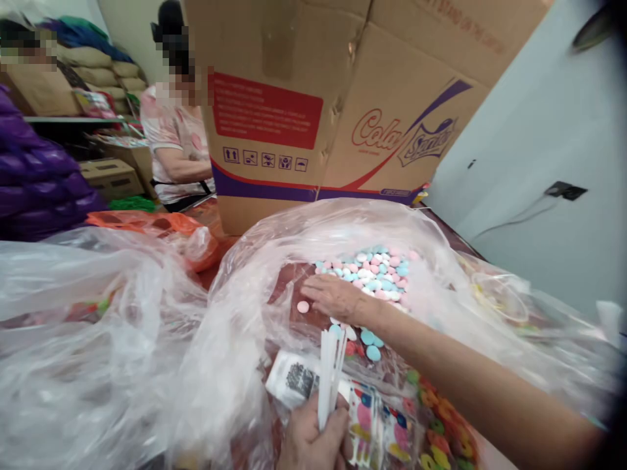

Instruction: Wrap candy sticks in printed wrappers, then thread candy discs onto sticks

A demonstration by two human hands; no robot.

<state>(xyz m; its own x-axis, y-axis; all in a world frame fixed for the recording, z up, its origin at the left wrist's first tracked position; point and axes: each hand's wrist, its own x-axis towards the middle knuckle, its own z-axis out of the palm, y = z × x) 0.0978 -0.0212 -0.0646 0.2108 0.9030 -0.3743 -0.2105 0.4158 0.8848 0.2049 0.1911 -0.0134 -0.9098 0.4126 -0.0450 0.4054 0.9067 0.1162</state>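
Upright in my left hand, at the bottom centre, is a bundle of narrow white sticks, with my thumb and fingers closed round its lower end. My right hand reaches in from the right, palm down and fingers stretched forward, just in front of a pile of pink, blue and white round candies. One pink candy lies apart, below my right fingertips. A few blue candies are scattered under the wrist. Whatever lies beneath the right palm is hidden.
Clear plastic bags spread round the candies. Near my left hand lie a white packet, printed packets and ring-shaped gummies. A big cardboard box stands behind. Another person sits at the back left.
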